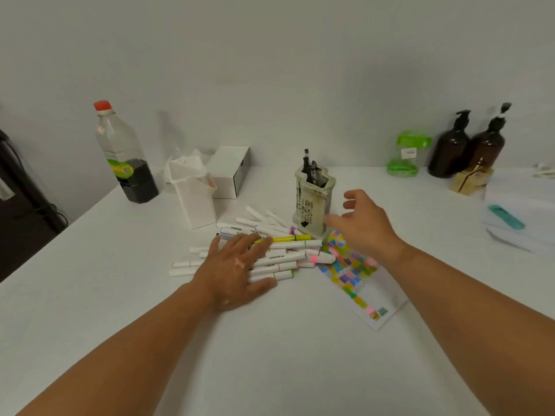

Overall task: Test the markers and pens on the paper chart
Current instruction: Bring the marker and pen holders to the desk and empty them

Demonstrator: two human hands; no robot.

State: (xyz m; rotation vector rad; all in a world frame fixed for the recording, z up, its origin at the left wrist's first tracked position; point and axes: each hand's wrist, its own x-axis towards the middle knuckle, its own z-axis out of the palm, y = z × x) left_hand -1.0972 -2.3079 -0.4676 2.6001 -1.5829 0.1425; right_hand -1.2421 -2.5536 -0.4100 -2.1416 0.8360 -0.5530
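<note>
Markers (279, 250): loose heap of white-barrelled pens with coloured bands, lying flat at mid-surface; one yellow marker (288, 238) lies across the top of the heap

Paper chart (357, 274): white sheet covered with small coloured swatches, flat on the surface, just right of the heap; its far corner touches or slips under the nearest markers and sits by the foot of the pen holder

Pen holder (313, 202): upright, pale, with dark script, holding several dark pens (309, 166); stands just behind the heap

Left hand (237, 268): fingers spread, palm down, resting flat on the left part of the heap, gripping nothing

Right hand (365, 223): held above the chart's far corner, beside the pen holder, fingers loosely spread and curled, empty

Surface (270, 355): white, bare in front

Behind the heap, left: white upright container (195, 196); white box (231, 172); clear bottle (124, 154) with red cap and dark liquid in the bottom

Far right: green holder (408, 154); two brown pump bottles (468, 145); small tan box (470, 181); white item with a teal part (510, 220), blurred
</note>
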